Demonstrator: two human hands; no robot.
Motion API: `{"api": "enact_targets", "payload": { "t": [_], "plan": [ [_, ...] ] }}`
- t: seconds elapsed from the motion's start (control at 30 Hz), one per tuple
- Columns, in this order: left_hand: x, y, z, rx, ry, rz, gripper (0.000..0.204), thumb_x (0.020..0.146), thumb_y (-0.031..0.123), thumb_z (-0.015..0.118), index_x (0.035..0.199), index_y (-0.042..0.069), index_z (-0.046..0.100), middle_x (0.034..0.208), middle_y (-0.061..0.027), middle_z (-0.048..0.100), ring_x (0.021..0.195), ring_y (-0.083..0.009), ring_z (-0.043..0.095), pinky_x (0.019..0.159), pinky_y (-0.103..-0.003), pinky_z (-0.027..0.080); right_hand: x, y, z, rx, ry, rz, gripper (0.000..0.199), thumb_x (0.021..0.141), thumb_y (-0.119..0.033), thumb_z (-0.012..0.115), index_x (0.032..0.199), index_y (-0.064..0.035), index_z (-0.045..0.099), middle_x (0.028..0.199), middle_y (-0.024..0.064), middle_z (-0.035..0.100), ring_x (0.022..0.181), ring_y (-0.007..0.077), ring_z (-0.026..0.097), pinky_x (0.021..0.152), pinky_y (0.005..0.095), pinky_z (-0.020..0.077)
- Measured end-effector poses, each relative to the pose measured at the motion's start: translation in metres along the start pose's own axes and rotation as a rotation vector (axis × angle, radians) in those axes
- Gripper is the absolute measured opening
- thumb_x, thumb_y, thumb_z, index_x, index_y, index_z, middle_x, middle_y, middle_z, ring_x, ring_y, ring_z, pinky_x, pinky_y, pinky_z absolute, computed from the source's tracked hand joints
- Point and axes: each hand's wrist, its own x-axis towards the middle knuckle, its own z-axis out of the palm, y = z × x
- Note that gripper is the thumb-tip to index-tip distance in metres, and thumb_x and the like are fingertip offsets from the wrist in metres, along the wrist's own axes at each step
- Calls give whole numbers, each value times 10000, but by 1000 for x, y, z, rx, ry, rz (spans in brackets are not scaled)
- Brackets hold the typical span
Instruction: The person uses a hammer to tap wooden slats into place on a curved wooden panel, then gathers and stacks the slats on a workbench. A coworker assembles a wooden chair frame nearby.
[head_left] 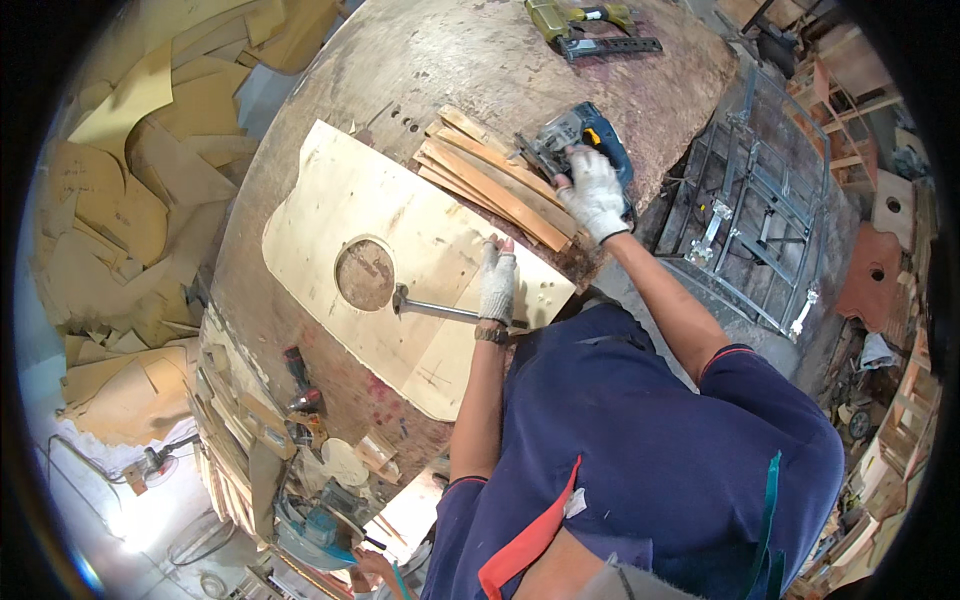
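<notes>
The right hand is closed around the handle of the blue jigsaw, which sits on the stacked wood strips at the far right of the counter. The strips run long from far left toward near right. The left hand rests flat, fingers extended, on the plywood panel, nearer to the person, holding nothing.

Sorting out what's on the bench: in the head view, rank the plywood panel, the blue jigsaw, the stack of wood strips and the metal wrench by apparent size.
1. plywood panel
2. stack of wood strips
3. blue jigsaw and metal wrench: too alike to rank, with hands partly covering both.
</notes>
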Motion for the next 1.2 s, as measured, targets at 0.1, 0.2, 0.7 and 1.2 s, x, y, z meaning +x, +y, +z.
{"api": "enact_targets", "payload": {
  "t": [0.1, 0.2, 0.7, 1.2],
  "plan": [
    [27, -20, 15, 34, 45, 24, 361, 1049, 374, 604, 1204, 51, 554, 1000, -30, 595, 869, -115, 587, 747, -278, 502, 4, 42, 6, 27, -178, 46, 611, 838, -320, 746, 1365, -66, 574, 1334, 149, 599, 1217, 339, 566, 1015, 485, 460],
    [43, -15, 36, 95, 117, 50, 301, 1028, 375, 639, 960, 123, 486, 734, 58, 417, 640, -51, 432, 573, -235, 390, 0, 51, 7, -36, -230, -42, 761, 812, -350, 784, 1445, -35, 502, 1312, 166, 612, 1194, 329, 578, 994, 470, 463],
    [88, 0, 39, -274, 314, -318, 581, 886, 556, 743, 1187, 103, 539, 902, -36, 522, 715, -136, 515, 574, -299, 427, 71, 21, 10, 164, -277, -159, 454, 834, -298, 702, 1179, -20, 605, 1130, 179, 611, 1108, 351, 597, 917, 489, 515],
    [76, 16, 65, -243, 138, -322, 546, 904, 555, 727, 1158, 103, 556, 913, -62, 576, 738, -180, 592, 580, -338, 488, 31, 25, 25, 308, -810, 194, 758, 852, -633, 692, 1061, 95, 694, 1002, 298, 727, 974, 384, 732, 864, 475, 570]
  ]
}}
